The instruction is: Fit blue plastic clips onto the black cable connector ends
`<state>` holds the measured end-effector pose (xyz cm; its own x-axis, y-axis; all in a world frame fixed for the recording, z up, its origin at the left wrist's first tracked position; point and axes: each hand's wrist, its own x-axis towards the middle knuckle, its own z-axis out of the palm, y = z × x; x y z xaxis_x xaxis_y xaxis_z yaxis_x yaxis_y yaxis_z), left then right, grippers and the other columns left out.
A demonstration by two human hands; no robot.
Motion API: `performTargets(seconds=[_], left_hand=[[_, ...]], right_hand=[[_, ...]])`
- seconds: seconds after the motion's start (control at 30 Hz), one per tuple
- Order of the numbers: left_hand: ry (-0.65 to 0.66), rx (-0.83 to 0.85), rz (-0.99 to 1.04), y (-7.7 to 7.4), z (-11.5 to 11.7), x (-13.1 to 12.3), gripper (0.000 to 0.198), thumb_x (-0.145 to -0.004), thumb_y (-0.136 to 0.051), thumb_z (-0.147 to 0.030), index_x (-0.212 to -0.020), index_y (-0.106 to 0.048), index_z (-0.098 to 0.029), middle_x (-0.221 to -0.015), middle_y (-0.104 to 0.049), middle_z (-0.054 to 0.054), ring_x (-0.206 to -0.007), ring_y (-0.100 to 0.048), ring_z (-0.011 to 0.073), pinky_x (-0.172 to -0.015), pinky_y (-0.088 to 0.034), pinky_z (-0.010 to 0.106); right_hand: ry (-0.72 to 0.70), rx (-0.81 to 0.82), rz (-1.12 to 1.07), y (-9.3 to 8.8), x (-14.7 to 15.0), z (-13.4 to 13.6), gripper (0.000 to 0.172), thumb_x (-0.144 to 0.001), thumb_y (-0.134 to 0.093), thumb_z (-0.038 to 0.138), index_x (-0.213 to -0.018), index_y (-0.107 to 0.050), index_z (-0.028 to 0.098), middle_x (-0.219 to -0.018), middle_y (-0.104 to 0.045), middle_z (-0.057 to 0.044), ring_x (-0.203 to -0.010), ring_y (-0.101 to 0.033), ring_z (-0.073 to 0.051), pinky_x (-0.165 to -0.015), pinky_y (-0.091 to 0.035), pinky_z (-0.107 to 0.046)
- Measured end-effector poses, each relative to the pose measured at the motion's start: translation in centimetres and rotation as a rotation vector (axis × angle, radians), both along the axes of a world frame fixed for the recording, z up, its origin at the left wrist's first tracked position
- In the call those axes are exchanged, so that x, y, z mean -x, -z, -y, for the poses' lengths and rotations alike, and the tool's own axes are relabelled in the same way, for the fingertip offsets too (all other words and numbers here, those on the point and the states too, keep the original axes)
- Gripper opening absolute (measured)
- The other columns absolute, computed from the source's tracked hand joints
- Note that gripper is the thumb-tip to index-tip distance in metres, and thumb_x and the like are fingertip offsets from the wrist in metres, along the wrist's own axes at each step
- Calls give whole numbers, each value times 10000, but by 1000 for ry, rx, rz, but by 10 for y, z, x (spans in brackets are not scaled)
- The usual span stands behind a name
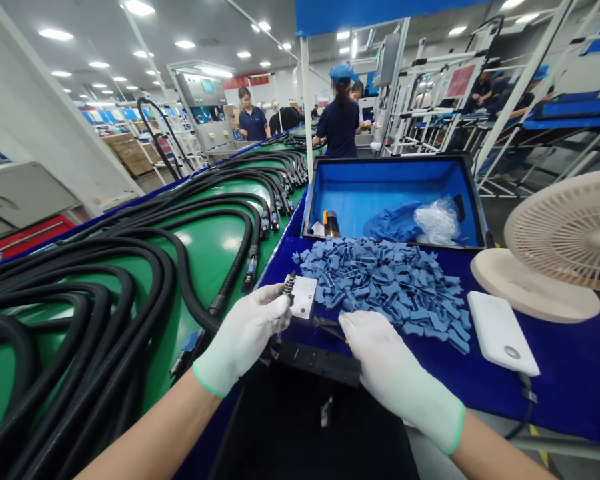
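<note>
My left hand (255, 327), in a white glove with a green cuff, pinches a small coil spring (289, 287) with a dark core. Just behind it lies a white block (305, 297) with small holes. My right hand (385, 367), gloved alike, has its fingers closed at the end of a dark slender tool (329, 325) with a bit of yellow; its exact kind is unclear. A black bar-like edge (317, 362) runs below and between both hands. A pile of blue plastic clips (385, 283) spreads beyond my right hand.
Black hoses (145, 267) with metal-tipped ends cover the green conveyor (210, 250) to the left. Behind the clips stands a blue bin (390, 180) holding a bottle, cloth and clear plastic. A white power bank (503, 332) and a fan (570, 233) sit right. Co-workers stand farther back.
</note>
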<state>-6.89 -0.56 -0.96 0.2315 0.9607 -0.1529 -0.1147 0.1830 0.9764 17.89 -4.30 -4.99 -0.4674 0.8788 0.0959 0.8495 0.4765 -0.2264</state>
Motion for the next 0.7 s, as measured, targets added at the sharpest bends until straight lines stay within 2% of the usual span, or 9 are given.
performTargets(seconds=[0.1, 0.23, 0.33, 0.4, 0.43, 0.5, 0.57, 0.63, 0.7], left_hand=[[15, 65, 180, 7, -4, 3, 418, -852, -787, -312, -1234, -692, -171, -1170, -696, 135, -956, -676, 205, -852, -555, 304], [13, 28, 139, 3, -4, 1, 424, -867, -762, -323, -1260, -693, -181, -1228, -691, 120, -1033, -679, 238, -957, -553, 376], [-48, -59, -101, -6, 2, -3, 471, -866, -749, -348, -1305, -683, -192, -1228, -712, 104, -1064, -683, 272, -969, -549, 411], [-69, -141, -302, -12, 7, -5, 428, -864, -742, -323, -1277, -707, -218, -1198, -734, 72, -1077, -683, 273, -977, -538, 399], [-51, -196, -393, -13, 9, -6, 388, -863, -737, -290, -1248, -725, -239, -1192, -739, 50, -1098, -676, 266, -1000, -522, 387], [55, -334, -533, -14, 12, -8, 315, -863, -723, -216, -1169, -762, -279, -1187, -738, 12, -1128, -661, 245, -1034, -491, 359], [229, -479, -622, -11, 13, -9, 282, -882, -701, -178, -1125, -778, -298, -1158, -734, 2, -1098, -658, 222, -1006, -493, 337], [368, -573, -669, -7, 13, -11, 267, -916, -674, -181, -1135, -775, -298, -1080, -731, 14, -1008, -663, 208, -917, -518, 329], [407, -643, -705, -3, 12, -13, 277, -937, -655, -180, -1169, -759, -288, -1032, -716, 30, -948, -653, 202, -853, -522, 328]], right_hand=[[71, -25, 102, 12, 1, 0, 547, -780, -471, -63, -1263, -648, 122, -1094, -654, -163, -994, -579, -312, -828, -454, -436], [69, -37, 8, 29, 0, 0, 456, -856, -472, -26, -1234, -665, 141, -1117, -643, -150, -998, -571, -291, -825, -461, -420], [42, 20, -329, 28, -1, 9, 562, -845, -564, 22, -1388, -558, 170, -1305, -596, -145, -1158, -545, -298, -974, -452, -455], [57, 199, -650, 21, 4, 18, 691, -794, -689, 91, -1440, -491, 236, -1356, -583, -97, -1195, -552, -276, -1025, -454, -433], [81, 321, -800, 16, 7, 22, 691, -773, -728, 124, -1412, -505, 264, -1311, -612, -67, -1151, -581, -257, -1002, -475, -409], [147, 528, -1051, 8, 15, 26, 540, -785, -729, 164, -1288, -569, 274, -1162, -666, -24, -1021, -624, -221, -916, -513, -367], [188, 623, -1212, 2, 22, 26, 416, -815, -687, 164, -1208, -589, 256, -1069, -673, -11, -952, -624, -202, -860, -522, -345], [210, 648, -1289, -2, 27, 22, 437, -810, -683, 148, -1220, -568, 248, -1091, -661, -14, -967, -614, -195, -854, -519, -330], [206, 679, -1315, -5, 28, 17, 501, -797, -687, 126, -1260, -540, 247, -1140, -650, -22, -1009, -607, -194, -868, -515, -324]])
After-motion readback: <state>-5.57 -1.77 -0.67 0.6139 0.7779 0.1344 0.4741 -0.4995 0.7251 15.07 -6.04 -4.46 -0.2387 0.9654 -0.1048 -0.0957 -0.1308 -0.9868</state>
